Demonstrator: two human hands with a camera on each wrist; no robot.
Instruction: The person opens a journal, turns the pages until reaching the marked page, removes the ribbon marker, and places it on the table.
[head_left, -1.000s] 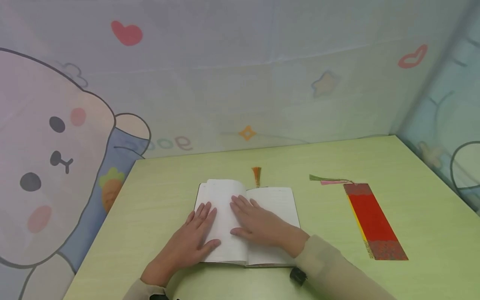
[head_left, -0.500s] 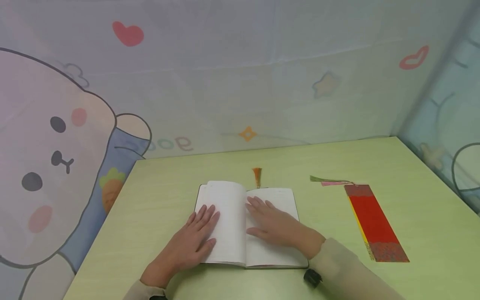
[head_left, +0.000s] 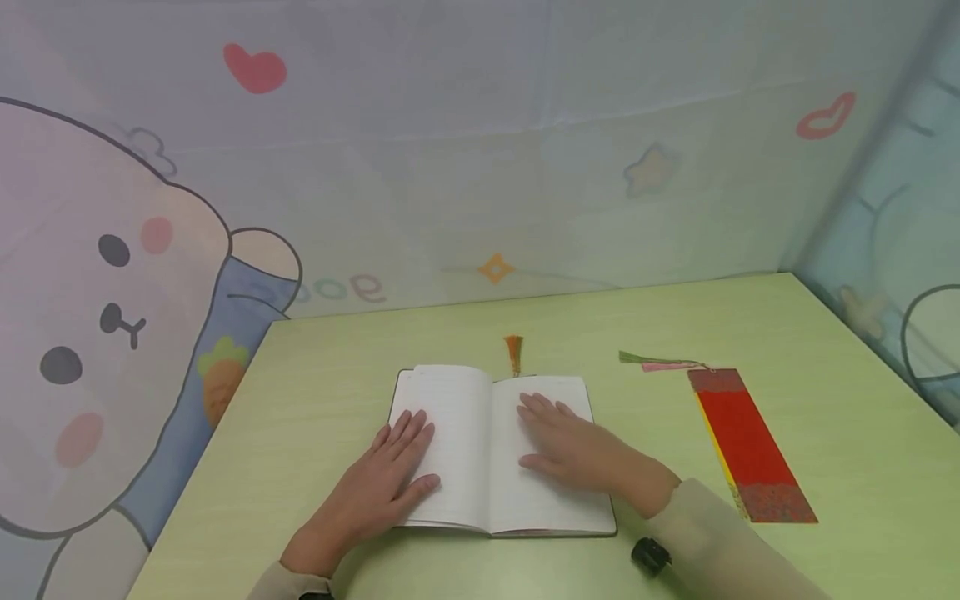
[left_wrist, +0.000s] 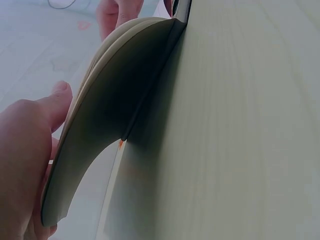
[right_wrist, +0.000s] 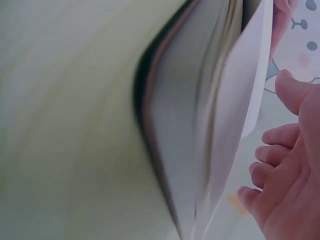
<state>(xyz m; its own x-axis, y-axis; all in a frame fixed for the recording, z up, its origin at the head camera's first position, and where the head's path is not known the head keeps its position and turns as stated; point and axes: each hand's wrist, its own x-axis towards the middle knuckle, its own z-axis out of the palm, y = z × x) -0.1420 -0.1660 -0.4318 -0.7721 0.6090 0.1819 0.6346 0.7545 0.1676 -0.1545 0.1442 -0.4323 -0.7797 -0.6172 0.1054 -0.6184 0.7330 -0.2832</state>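
A notebook with faintly lined white pages lies open on the table, its left-hand leaves bulging near the spine. My left hand rests on the outer part of the left page, fingers straight and pointing away. Over the right page is my right hand, palm down, with its fingers extended and thumb apart. In the right wrist view, that hand shows beside the page stack and grips nothing. The left wrist view has my left hand against the notebook's curved left side.
An orange tassel sticks out past the notebook's top edge. To the right lies a red bookmark with a yellow strip showing along its left edge. Green and pink tassels trail from its top. A printed cloth stands behind the table.
My right hand has slid rightward, from near the spine to the outer part of the right page. The left hand stays on the left page, with little shift.
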